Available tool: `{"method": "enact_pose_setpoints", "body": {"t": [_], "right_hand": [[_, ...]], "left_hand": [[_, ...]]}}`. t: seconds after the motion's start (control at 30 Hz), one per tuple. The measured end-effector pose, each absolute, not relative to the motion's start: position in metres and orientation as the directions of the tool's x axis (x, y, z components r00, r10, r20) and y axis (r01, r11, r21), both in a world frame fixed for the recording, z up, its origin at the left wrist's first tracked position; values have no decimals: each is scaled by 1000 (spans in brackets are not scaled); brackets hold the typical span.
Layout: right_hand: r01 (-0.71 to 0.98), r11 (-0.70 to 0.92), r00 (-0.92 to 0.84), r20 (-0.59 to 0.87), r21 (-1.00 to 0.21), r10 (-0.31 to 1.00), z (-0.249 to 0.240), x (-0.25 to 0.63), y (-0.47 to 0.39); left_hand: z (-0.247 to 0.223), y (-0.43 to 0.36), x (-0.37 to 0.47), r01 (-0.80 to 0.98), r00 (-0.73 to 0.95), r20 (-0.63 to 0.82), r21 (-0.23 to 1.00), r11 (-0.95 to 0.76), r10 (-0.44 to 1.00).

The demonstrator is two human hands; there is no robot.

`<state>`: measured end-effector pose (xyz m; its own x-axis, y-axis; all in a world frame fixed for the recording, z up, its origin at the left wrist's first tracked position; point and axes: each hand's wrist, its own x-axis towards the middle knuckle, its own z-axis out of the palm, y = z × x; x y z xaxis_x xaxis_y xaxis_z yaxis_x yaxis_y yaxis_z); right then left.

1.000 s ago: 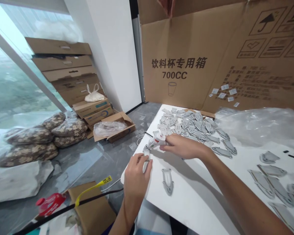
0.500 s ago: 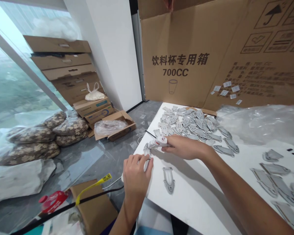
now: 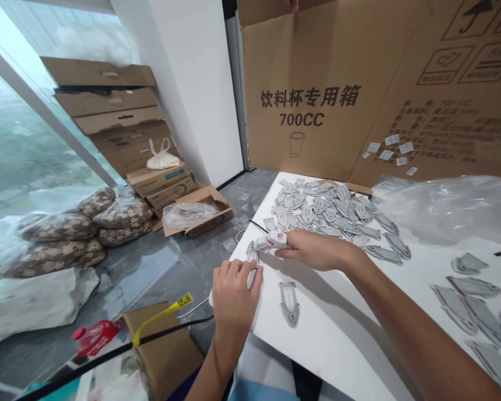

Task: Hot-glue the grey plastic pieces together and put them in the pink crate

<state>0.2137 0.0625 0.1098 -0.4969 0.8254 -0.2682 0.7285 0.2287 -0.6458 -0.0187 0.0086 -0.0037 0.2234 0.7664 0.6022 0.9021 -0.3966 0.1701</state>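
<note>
My right hand (image 3: 307,249) is closed around a white glue gun (image 3: 272,240) with a small red mark. Its front end points left, over a flat grey frame-shaped piece (image 3: 253,252) at the table's left edge. With thumb and fingertips, my left hand (image 3: 235,292) grips the near end of that piece, partly covering it. A similar grey piece (image 3: 289,305), with a slotted middle and a rounded end, lies loose on the white table (image 3: 321,340) between my forearms. The contact between the gun's tip and the piece is too small to make out.
Many grey pieces (image 3: 338,209) lie heaped toward the back, with more (image 3: 463,306) at the right. A large cardboard box (image 3: 309,67) stands behind the table, beside clear plastic (image 3: 438,206). A black cable with a yellow tag (image 3: 162,316) crosses at lower left.
The view has shifted slightly. Both hands keep nearly the same place, and the glue gun stays over the piece with a slight change of tilt.
</note>
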Motion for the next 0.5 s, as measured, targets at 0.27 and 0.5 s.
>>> {"method": "enact_pose_setpoints", "body": {"t": [0.27,0.5], "right_hand": [[746,206,-471,-282,-633,836,110,214,60],[756,187,-462,-309,-627,831,111,213,62]], "left_hand": [[-4,8,-19,888,233,574,204,-413,785],[-5,8,-21,868,181,584,283,-407,792]]}}
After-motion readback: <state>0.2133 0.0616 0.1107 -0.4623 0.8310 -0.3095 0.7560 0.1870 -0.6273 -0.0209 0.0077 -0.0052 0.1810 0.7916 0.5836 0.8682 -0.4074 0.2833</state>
